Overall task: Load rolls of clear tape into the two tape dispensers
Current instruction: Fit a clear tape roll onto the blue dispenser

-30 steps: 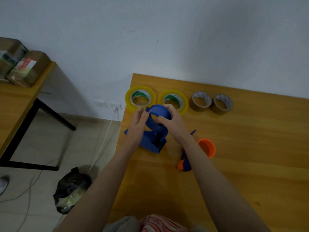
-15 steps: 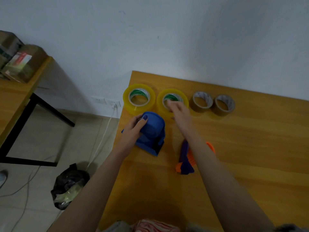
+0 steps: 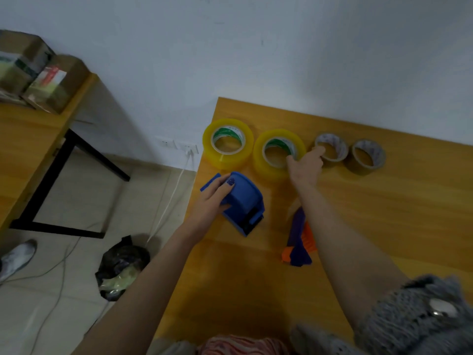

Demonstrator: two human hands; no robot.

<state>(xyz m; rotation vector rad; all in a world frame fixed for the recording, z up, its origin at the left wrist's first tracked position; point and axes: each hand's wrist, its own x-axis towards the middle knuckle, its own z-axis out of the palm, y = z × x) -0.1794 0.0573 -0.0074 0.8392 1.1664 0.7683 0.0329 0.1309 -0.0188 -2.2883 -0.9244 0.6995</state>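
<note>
A blue tape dispenser (image 3: pixel 243 203) lies near the left edge of the wooden table (image 3: pixel 384 213), and my left hand (image 3: pixel 213 201) grips its left side. Behind it stand two yellowish clear tape rolls with green cores: the left roll (image 3: pixel 227 143) and the right roll (image 3: pixel 268 160). My right hand (image 3: pixel 305 165) pinches the right roll's near-right rim, fingers inside the core and thumb outside. A second dispenser, purple and orange (image 3: pixel 298 242), lies partly under my right forearm.
Two brown tape rolls (image 3: pixel 331 149) (image 3: pixel 368 156) stand to the right of the clear ones. Left of the table the floor holds a black bag (image 3: pixel 121 267), cables and a white shoe (image 3: pixel 18 257). A second table (image 3: pixel 28 139) with boxes is at far left.
My right hand left the blue dispenser, reached back and closed on the right clear roll. My left hand laid the dispenser lower on the table and still holds it.
</note>
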